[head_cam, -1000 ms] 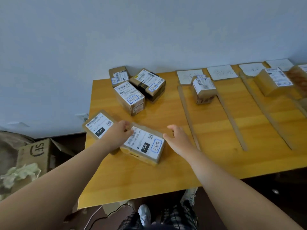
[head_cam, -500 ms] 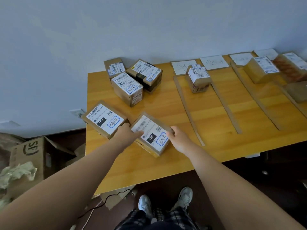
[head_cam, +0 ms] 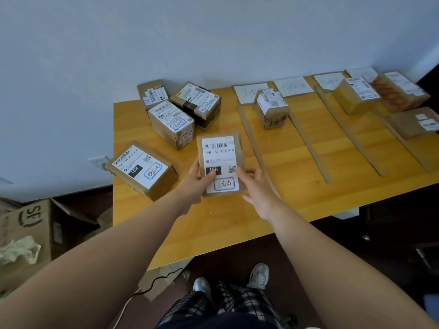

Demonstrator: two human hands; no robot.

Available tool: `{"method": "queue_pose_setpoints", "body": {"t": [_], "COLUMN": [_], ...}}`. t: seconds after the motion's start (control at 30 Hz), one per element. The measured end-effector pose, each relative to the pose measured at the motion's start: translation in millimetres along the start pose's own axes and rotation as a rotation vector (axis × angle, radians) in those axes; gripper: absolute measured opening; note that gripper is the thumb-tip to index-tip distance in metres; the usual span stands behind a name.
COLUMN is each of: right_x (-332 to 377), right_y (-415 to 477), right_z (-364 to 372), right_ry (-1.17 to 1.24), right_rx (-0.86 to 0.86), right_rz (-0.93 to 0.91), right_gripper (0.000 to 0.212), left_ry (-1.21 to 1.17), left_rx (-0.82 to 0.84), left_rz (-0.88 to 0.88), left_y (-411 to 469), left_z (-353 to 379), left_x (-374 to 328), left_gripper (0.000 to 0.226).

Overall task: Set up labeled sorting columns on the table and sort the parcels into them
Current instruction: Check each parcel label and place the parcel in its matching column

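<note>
A flat brown parcel [head_cam: 219, 148] with a white shipping label is lifted off the table, label facing me. My left hand [head_cam: 194, 184] grips its lower left edge and my right hand [head_cam: 257, 189] holds its lower right edge. Another labeled parcel [head_cam: 142, 170] lies at the table's left edge. Three unsorted parcels [head_cam: 177, 112] cluster at the back left. Cardboard strips [head_cam: 254, 143] mark columns on the right half, with handwritten paper labels [head_cam: 293, 86] at their far ends. One parcel [head_cam: 272, 108] sits in the first column, others [head_cam: 356, 95] in columns further right.
The wooden table [head_cam: 237, 222] stands against a pale wall. An open cardboard box [head_cam: 31, 224] with crumpled paper sits on the floor at the left. A cable and cardboard scrap [head_cam: 156, 279] lie on the floor by my feet.
The parcel lay flat and angled on the table between my hands; now both hands have lifted it and turned it upright with the label toward me.
</note>
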State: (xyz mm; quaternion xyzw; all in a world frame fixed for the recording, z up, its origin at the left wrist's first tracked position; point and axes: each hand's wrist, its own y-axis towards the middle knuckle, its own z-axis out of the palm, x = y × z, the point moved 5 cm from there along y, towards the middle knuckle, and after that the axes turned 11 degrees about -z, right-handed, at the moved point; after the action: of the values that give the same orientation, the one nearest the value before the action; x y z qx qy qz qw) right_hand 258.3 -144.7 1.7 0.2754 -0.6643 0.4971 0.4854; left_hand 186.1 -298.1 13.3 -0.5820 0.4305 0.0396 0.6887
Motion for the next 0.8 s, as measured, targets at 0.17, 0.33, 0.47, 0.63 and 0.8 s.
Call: {"method": "queue_pose_setpoints", "body": {"t": [0.17,0.33,0.47,0.63,0.8], "right_x": [72,119,133,138,145], "right_y": [4,-1,-4,-7,-15], "right_z": [-1,2,4,-4,-25], "right_ry": [0.009,0.024,0.023,0.013,-0.017], "right_rx": [0.020,0.047,0.028,0.018,-0.040], "right_rz": [-0.221,-0.329,-0.368,-0.423,-0.476], "right_gripper": [0.045,0.035,0.036,0.035,0.027], "left_ry": [-0.151,-0.181,-0.167,-0.152,-0.075], "left_rx": [-0.125,-0.113,-0.140,-0.110,-0.082], "left_rz": [0.291,0.404,0.437,0.474,0.489], "left_y": [-27,-53,-62,-63,-63], "left_z": [-24,-31,-35,-34,-20], "left_x": [-63,-102,-112,-118,-125], "left_gripper": [0.061,0.045,0.033,0.033,0.037]}}
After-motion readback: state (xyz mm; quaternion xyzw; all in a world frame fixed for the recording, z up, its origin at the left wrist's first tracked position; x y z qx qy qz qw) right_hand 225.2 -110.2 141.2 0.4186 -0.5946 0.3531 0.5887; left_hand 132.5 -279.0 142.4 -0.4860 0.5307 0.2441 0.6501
